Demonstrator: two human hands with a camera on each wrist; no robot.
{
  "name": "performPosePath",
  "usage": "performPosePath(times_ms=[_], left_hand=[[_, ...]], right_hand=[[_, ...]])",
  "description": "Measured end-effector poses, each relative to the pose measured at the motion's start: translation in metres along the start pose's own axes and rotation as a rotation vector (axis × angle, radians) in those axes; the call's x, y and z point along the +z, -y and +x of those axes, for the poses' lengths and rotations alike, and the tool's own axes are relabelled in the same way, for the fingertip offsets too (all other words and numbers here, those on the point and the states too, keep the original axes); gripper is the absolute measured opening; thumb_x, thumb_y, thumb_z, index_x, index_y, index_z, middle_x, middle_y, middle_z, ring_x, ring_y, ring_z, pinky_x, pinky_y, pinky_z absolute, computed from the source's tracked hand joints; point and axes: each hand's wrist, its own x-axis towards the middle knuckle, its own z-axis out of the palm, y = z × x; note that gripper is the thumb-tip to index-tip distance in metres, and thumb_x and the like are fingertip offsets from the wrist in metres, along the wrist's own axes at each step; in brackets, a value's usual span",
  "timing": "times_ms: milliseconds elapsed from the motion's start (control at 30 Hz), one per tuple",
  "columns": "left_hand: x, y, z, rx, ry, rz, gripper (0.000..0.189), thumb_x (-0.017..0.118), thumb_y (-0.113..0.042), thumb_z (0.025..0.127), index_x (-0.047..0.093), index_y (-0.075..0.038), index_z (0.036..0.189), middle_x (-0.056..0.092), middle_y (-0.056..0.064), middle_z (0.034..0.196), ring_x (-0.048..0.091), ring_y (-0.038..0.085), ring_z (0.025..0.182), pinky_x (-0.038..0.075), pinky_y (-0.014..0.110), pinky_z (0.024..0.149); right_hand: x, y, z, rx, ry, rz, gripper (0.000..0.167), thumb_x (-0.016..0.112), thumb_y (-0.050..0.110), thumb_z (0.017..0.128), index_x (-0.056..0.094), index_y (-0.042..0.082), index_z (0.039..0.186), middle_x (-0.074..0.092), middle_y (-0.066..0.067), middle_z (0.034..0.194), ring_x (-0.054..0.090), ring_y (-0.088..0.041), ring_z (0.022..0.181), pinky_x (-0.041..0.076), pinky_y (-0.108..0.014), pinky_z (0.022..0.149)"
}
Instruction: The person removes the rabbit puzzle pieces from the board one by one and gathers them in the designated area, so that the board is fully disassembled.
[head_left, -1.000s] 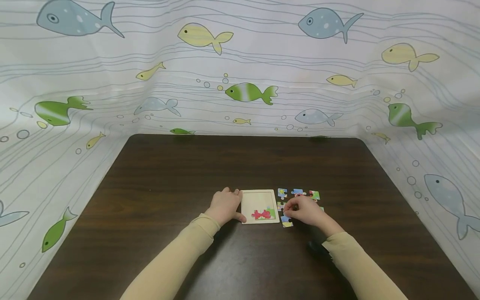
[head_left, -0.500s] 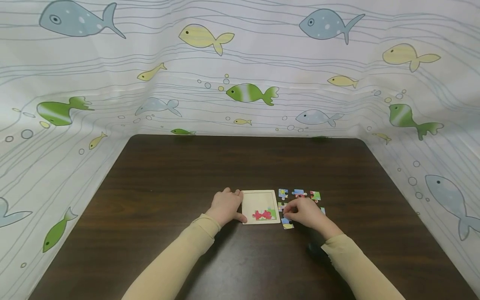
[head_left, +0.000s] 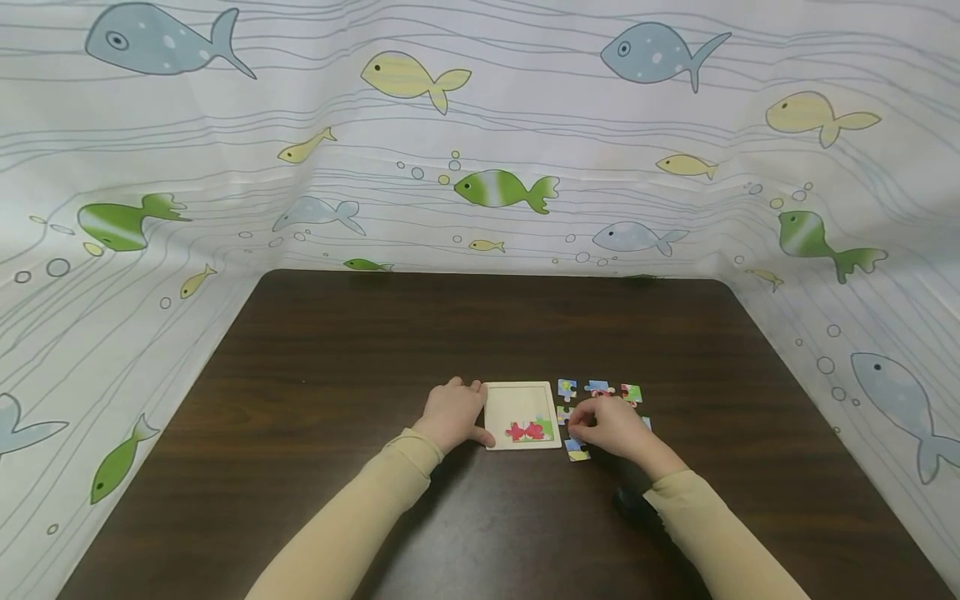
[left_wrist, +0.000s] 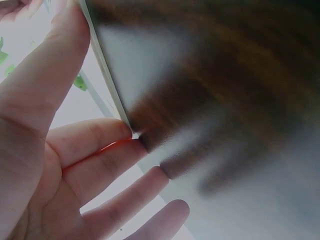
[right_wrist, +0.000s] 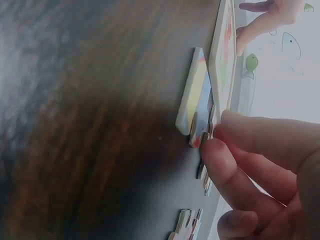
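Observation:
A square wooden puzzle tray (head_left: 517, 398) lies on the table, with red and green puzzle pieces (head_left: 529, 430) fitted in its lower right corner. My left hand (head_left: 452, 416) rests along its left edge, thumb at the near corner. In the left wrist view the fingers of that left hand (left_wrist: 105, 160) are extended, their tips at the tray's edge. Just right of the tray, my right hand (head_left: 611, 423) pinches a small puzzle piece between thumb and index finger; the fingers mostly hide it. A blue and yellow puzzle piece (right_wrist: 197, 95) lies flat beside these fingertips.
Loose puzzle pieces lie around the right hand: a blue one (head_left: 567, 389), a blue and red one (head_left: 599, 388) and a green and red one (head_left: 632, 393), among others. A dark object (head_left: 633, 504) shows beneath the right wrist. A fish-patterned curtain (head_left: 495, 108) surrounds the dark table (head_left: 360, 350).
The blue and yellow piece has slid slightly toward me, away from the right fingertips. Both hands have stayed nearly in place, and the head view has shifted a little.

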Motion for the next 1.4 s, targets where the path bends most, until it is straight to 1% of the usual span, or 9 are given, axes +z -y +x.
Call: performPosePath(times_ms=[200, 300, 467, 533, 633, 900, 1067, 1233, 1400], left_hand=[[0.0, 0.0, -0.001, -0.004, 0.0, 0.005, 0.093, 0.072, -0.067, 0.063, 0.053, -0.013, 0.136, 0.056, 0.002, 0.135, 0.054, 0.024, 0.111, 0.053, 0.037, 0.07], [0.0, 0.0, -0.002, -0.001, -0.004, 0.008, 0.093, 0.07, -0.067, 0.062, 0.054, -0.013, 0.136, 0.056, 0.002, 0.135, 0.055, 0.024, 0.111, 0.054, 0.037, 0.071], [0.001, -0.001, -0.002, -0.002, -0.005, 0.008, 0.094, 0.069, -0.068, 0.061, 0.054, -0.012, 0.135, 0.056, 0.003, 0.135, 0.056, 0.024, 0.111, 0.055, 0.037, 0.071], [0.001, -0.001, -0.002, -0.003, -0.006, 0.006, 0.095, 0.069, -0.068, 0.061, 0.054, -0.012, 0.135, 0.056, 0.003, 0.135, 0.056, 0.024, 0.111, 0.055, 0.037, 0.071], [0.001, -0.001, -0.002, -0.002, -0.007, 0.003, 0.095, 0.069, -0.069, 0.06, 0.054, -0.012, 0.135, 0.056, 0.003, 0.135, 0.056, 0.024, 0.11, 0.055, 0.037, 0.07], [-0.001, -0.001, -0.002, -0.009, 0.006, 0.004, 0.095, 0.069, -0.068, 0.06, 0.054, -0.012, 0.135, 0.055, 0.003, 0.136, 0.054, 0.024, 0.115, 0.054, 0.038, 0.074], [-0.002, -0.001, -0.003, -0.006, 0.011, 0.01, 0.095, 0.069, -0.067, 0.061, 0.054, -0.011, 0.135, 0.055, 0.003, 0.136, 0.054, 0.025, 0.116, 0.054, 0.038, 0.077], [-0.002, -0.002, -0.003, -0.003, 0.004, 0.022, 0.094, 0.069, -0.068, 0.061, 0.054, -0.011, 0.135, 0.055, 0.003, 0.136, 0.055, 0.024, 0.114, 0.054, 0.037, 0.078], [-0.003, -0.002, -0.004, 0.001, -0.007, 0.03, 0.094, 0.068, -0.068, 0.061, 0.055, -0.011, 0.134, 0.056, 0.003, 0.135, 0.056, 0.024, 0.111, 0.053, 0.036, 0.078]], right_hand=[[0.002, 0.005, 0.004, -0.01, -0.044, -0.016, 0.011, 0.075, 0.023, 0.081, 0.069, 0.017, 0.088, 0.053, 0.013, 0.063, 0.048, -0.004, 0.057, 0.04, -0.026, 0.058], [0.003, 0.009, 0.006, -0.024, -0.06, -0.014, 0.013, 0.075, 0.023, 0.081, 0.071, 0.015, 0.09, 0.054, 0.013, 0.066, 0.047, -0.003, 0.056, 0.039, -0.025, 0.058], [0.005, 0.018, 0.01, -0.079, -0.083, -0.026, 0.015, 0.075, 0.021, 0.081, 0.074, 0.012, 0.093, 0.056, 0.012, 0.07, 0.044, -0.005, 0.058, 0.039, -0.024, 0.055], [0.007, 0.02, 0.012, -0.086, -0.078, -0.022, 0.016, 0.074, 0.021, 0.081, 0.074, 0.011, 0.093, 0.057, 0.012, 0.07, 0.044, -0.005, 0.059, 0.039, -0.024, 0.053], [0.011, 0.024, 0.015, -0.064, -0.058, 0.0, 0.015, 0.075, 0.02, 0.08, 0.074, 0.012, 0.094, 0.056, 0.012, 0.07, 0.043, -0.006, 0.058, 0.039, -0.023, 0.054], [0.019, 0.034, 0.022, -0.085, -0.013, 0.114, 0.025, 0.08, 0.021, 0.076, 0.074, 0.008, 0.096, 0.06, 0.006, 0.076, 0.046, -0.007, 0.059, 0.043, -0.023, 0.054], [0.023, 0.037, 0.024, -0.097, -0.004, 0.105, 0.031, 0.08, 0.023, 0.076, 0.072, 0.006, 0.101, 0.061, 0.002, 0.08, 0.045, -0.007, 0.057, 0.042, -0.023, 0.053], [0.026, 0.04, 0.027, -0.114, -0.009, 0.08, 0.035, 0.08, 0.025, 0.077, 0.071, 0.006, 0.105, 0.061, 0.002, 0.083, 0.045, -0.007, 0.06, 0.042, -0.022, 0.054], [0.028, 0.043, 0.029, -0.095, -0.017, 0.061, 0.037, 0.081, 0.023, 0.075, 0.071, 0.004, 0.105, 0.058, 0.001, 0.083, 0.046, -0.008, 0.062, 0.042, -0.023, 0.056]])
